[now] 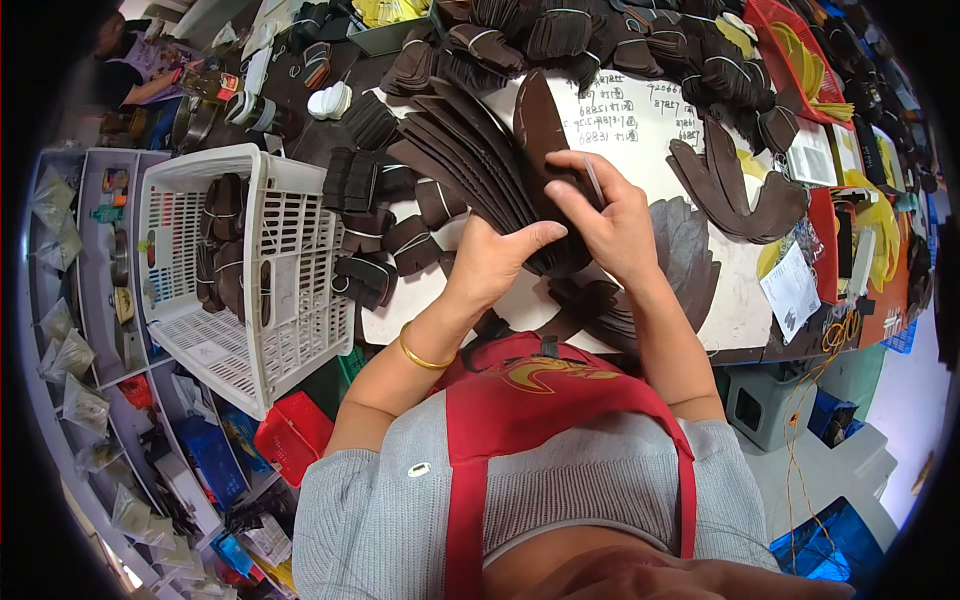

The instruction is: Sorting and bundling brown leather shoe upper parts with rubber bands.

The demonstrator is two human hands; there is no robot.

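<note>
A fanned stack of long dark brown leather-like cut pieces [465,140] stands over the table in front of my chest. My left hand [490,258] is closed round its lower left side, thumb across the front. At the stack's right edge, my right hand [612,225] has thumb and fingers closed at one piece [540,112] that leans apart from the rest. A thin pale strip-like item [592,180] shows between the right fingers; its kind is unclear. Beneath my hands, more dark pieces [685,250] lie fanned on the white tabletop [740,275].
Banded bundles of dark pieces [560,35] crowd the table's far side. At the left stands a white plastic basket [255,270] with bundles inside. Red trays [775,25] with yellow pieces are at the right. Curved dark pieces [735,190] lie right of my hands. Another person [150,60] is far left.
</note>
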